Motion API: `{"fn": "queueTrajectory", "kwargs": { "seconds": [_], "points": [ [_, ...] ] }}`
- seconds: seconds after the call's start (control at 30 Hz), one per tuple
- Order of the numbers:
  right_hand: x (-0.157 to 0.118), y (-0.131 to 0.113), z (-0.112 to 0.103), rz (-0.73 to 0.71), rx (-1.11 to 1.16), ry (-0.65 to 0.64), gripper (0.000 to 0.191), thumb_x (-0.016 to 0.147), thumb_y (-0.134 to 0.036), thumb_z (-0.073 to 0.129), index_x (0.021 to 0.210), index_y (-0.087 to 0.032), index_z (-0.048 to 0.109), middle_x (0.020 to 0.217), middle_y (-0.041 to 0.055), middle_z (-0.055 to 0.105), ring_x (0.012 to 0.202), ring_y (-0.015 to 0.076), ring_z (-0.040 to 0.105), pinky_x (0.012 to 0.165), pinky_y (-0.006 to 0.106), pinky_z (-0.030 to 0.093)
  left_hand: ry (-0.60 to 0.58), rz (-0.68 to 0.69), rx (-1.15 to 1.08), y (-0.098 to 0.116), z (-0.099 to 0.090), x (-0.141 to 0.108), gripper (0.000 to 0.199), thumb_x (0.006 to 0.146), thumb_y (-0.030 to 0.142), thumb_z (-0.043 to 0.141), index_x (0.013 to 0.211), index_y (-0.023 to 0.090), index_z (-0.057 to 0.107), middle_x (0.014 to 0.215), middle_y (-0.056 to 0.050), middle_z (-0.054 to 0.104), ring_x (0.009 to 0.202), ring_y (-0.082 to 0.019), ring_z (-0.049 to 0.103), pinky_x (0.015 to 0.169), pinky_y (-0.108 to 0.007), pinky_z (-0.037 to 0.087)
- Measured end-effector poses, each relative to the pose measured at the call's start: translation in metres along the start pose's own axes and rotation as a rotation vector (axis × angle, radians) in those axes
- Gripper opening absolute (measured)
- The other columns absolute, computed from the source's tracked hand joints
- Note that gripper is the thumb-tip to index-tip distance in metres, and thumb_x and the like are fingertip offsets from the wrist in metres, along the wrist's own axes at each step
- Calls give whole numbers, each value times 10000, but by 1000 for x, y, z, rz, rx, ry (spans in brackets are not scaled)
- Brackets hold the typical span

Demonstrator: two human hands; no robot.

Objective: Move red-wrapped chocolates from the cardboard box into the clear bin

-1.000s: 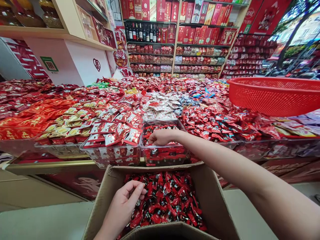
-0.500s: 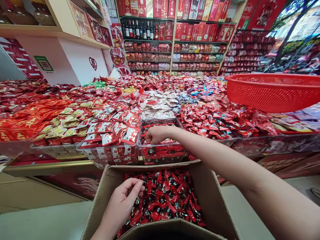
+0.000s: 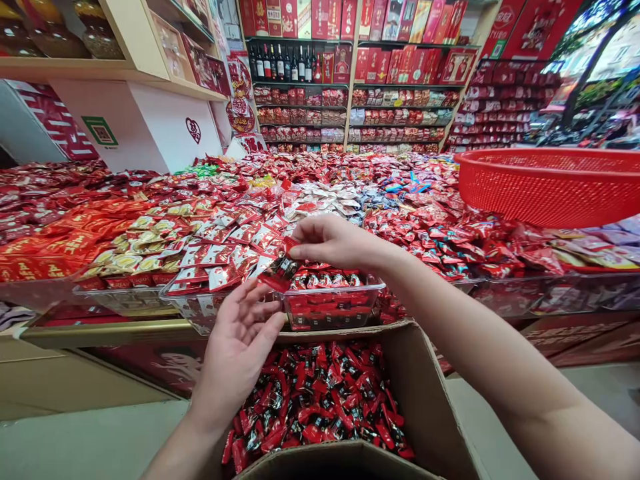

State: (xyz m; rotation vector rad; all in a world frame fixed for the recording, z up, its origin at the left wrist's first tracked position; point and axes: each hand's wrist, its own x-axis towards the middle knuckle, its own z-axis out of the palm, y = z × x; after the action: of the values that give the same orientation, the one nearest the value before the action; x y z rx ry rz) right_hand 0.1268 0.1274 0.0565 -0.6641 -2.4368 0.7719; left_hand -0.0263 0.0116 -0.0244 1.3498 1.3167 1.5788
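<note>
"Both hands have moved: the left hand (image 3: 240,340) has come up from over the box with its fingers spread, and the right hand (image 3: 335,243) has risen out of the bin with a wrapped sweet (image 3: 283,268)."

"Right, I see it. What's out at the far left of the counter?"

"Orange-red packets (image 3: 65,237), then gold-and-red packets (image 3: 143,247), and after those the red-and-white packets (image 3: 220,257), heaped above their tray's rim."

"And the left hand, just in front of them?"

"Open, palm turned up, fingers loosely curled. Its fingertips are right by the lower left end of the wrapper. I can't tell from here whether they touch it."

"So the sweet sits between the two hands?"

"Yes, just above the left fingertips and at the tips of the right hand's thumb and fingers. It's red and black, tilted, with its upper end pinched by that hand."

"The right hand's closed on it, then?"

"Closed in a pinch, yes, and held above the clear bin (image 3: 333,310). More red-and-black sweets lie lined up in there, under the hand."

"What about the cardboard box (image 3: 425,393)?"

"It stands open on the near side of the bin, with a loose pile of red-and-black sweets (image 3: 325,400) inside. The left wrist is over its left side."

"And further right?"

"Red packets (image 3: 425,247) piled beyond the right forearm, then a big red mesh basket (image 3: 545,190) resting on the packets at the far right."
</note>
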Motion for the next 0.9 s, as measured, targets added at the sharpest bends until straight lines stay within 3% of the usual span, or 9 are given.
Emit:
{"fn": "queueTrajectory", "kwargs": {
  "seconds": [0.13, 0.23, 0.47, 0.63, 0.8, 0.9],
  "points": [
    [-15, -10, 9, -18, 207, -24, 118, 765, -235, 500, 725, -128, 471, 624, -33, 443, 569, 64, 379, 543, 215, 331, -57, -65, -195, 14, 18, 6, 562, 692, 218, 627, 1190, 223, 367, 705, 10, 690, 637, -121, 659, 601, -196, 529],
    [-22, -6, 13, -13, 256, -33, 90, 763, -205, 502, 733, -124, 475, 632, -30, 456, 581, 65, 394, 554, 214, 345, -70, -91, -214, 15, 24, 3, 623, 690, 218, 633, 1236, 220, 333, 602, 27, 699, 580, -114, 662, 590, -182, 536],
    [-31, -5, 11, 45, 266, -47, 96, 758, -212, 515, 731, -125, 484, 614, -33, 464, 560, 63, 392, 533, 210, 344, -118, -102, -97, 18, 24, -2, 652, 669, 265, 651, 1250, 215, 358, 605, 11, 707, 615, -159, 671, 653, -278, 551],
    [-36, -8, 13, 34, 228, 23, 69, 747, -161, 512, 701, -129, 471, 625, -33, 467, 577, 63, 403, 553, 208, 341, -126, -170, -104, 14, 22, 0, 624, 679, 289, 641, 1227, 190, 358, 613, 2, 711, 576, -155, 667, 525, -222, 518],
    [-38, -1, 20, 19, 245, -41, 125, 767, -260, 503, 738, -140, 483, 674, -20, 488, 613, 74, 421, 559, 211, 345, -90, -232, -165, 0, 20, 2, 483, 714, 380, 583, 1135, 171, 471, 630, -12, 711, 587, -178, 664, 483, -230, 494],
    [-36, 3, 28, -1, 342, 39, 161, 769, -287, 503, 710, -140, 471, 679, -16, 489, 624, 77, 439, 577, 214, 366, -61, -187, -132, -4, 21, 1, 379, 745, 366, 550, 1087, 204, 527, 721, -3, 711, 627, -169, 658, 498, -218, 491]
  ]
}}
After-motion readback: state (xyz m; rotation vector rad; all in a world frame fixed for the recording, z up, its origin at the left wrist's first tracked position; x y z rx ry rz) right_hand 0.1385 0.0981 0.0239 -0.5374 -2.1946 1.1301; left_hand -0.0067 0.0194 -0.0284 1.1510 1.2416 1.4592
